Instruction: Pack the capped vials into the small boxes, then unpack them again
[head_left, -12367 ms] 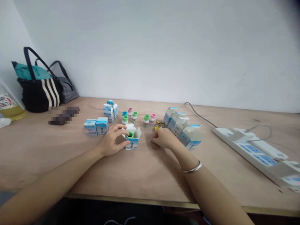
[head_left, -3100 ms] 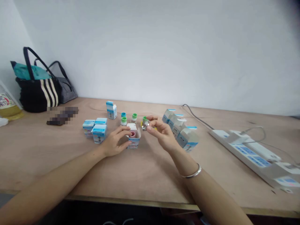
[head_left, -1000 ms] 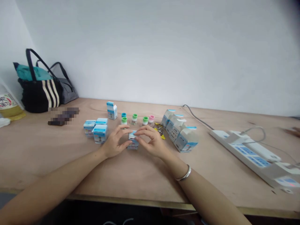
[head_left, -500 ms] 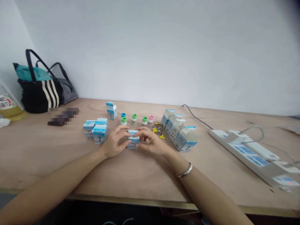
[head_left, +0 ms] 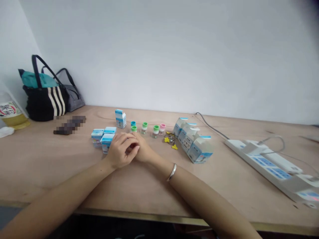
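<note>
My left hand [head_left: 122,150] is closed, its curled fingers lying over my right hand [head_left: 140,146]. The right hand reaches in behind it, its fingers mostly hidden. No small carton shows between the hands; whatever they hold is covered. Just left of my left hand stands a closed blue-and-white carton [head_left: 107,142], partly covered by the fingers. Two more cartons, one on the left [head_left: 97,136] and one behind [head_left: 110,130], stand against it. Beyond my hands is a small clear jar with a green lid [head_left: 134,128], beside a blue-lidded jar [head_left: 133,123].
More jars with green [head_left: 156,128] and pink [head_left: 162,126] lids stand farther back, near yellow-handled pieces [head_left: 174,146]. Open cartons [head_left: 200,151] line up on the right, before a power strip [head_left: 271,169]. An upright open carton [head_left: 121,119] and a black bag [head_left: 45,103] are at the back left.
Both hands have drawn together; the right moved left, behind the left hand. The small carton held between them earlier is now out of sight. The view has shifted slightly.
</note>
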`<state>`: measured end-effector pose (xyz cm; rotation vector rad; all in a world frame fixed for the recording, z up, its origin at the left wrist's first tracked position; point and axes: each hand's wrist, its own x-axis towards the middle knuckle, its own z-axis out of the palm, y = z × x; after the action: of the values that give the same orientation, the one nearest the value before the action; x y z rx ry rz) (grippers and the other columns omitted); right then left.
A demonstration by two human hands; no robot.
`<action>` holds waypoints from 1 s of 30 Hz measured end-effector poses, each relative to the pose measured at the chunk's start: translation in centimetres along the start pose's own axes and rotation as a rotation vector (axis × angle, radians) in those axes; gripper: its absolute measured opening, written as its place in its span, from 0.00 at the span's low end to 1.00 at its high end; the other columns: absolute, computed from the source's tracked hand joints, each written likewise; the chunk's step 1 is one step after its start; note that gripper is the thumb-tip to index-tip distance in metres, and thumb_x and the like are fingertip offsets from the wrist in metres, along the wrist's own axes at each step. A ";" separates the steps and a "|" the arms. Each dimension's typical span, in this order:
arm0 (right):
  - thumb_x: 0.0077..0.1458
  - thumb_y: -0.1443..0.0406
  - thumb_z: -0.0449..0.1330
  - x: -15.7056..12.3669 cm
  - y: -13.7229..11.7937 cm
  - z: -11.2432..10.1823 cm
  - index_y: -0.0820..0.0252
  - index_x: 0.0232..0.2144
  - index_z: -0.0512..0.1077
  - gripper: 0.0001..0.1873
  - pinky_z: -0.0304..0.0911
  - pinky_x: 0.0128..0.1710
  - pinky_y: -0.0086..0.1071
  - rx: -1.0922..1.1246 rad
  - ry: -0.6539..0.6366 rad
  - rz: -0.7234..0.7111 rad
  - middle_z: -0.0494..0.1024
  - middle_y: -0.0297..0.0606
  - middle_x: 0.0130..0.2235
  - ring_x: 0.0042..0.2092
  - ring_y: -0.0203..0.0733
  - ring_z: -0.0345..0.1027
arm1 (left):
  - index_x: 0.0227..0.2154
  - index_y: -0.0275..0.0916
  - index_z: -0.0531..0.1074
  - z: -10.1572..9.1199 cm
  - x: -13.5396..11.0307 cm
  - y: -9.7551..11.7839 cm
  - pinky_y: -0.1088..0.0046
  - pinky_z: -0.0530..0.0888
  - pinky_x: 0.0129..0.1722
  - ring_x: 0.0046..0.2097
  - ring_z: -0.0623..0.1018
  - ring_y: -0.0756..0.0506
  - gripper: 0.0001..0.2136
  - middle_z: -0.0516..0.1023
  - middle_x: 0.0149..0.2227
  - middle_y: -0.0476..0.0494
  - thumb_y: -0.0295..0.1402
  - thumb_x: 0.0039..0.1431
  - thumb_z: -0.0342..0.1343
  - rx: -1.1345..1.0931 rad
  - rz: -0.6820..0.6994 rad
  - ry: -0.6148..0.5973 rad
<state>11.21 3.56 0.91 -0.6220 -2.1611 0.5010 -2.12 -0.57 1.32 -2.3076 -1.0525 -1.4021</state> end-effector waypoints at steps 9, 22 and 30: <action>0.48 0.73 0.52 3.7 1.2 -2.7 0.60 0.42 0.67 0.17 0.66 0.33 0.32 0.044 -0.037 0.086 0.75 0.39 0.39 0.31 0.35 0.68 | 0.36 0.41 0.68 -0.9 0.4 -0.6 0.63 0.67 0.45 0.42 0.73 0.44 0.05 0.75 0.38 0.45 0.31 0.57 0.49 0.032 -0.149 0.116; 0.51 0.60 0.60 13.6 4.6 -0.9 0.57 0.44 0.73 0.17 0.39 0.57 0.61 -0.464 -0.252 0.156 0.70 0.46 0.52 0.56 0.55 0.59 | 0.48 0.40 0.67 -0.3 -0.9 -2.4 0.43 0.53 0.55 0.54 0.66 0.32 0.21 0.71 0.49 0.32 0.44 0.52 0.55 0.435 -0.171 -0.175; 0.54 0.64 0.55 9.5 0.7 -6.6 0.59 0.49 0.67 0.19 0.59 0.51 0.41 -0.285 0.161 -0.136 0.71 0.44 0.48 0.50 0.46 0.64 | 0.52 0.37 0.64 -0.6 -0.4 -2.1 0.43 0.54 0.55 0.56 0.63 0.28 0.28 0.67 0.52 0.28 0.47 0.50 0.56 0.428 -0.165 -0.097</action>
<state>11.45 10.60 10.15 -0.6394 -2.1185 0.0659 -4.05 0.39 0.98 -2.0271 -1.4389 -0.9979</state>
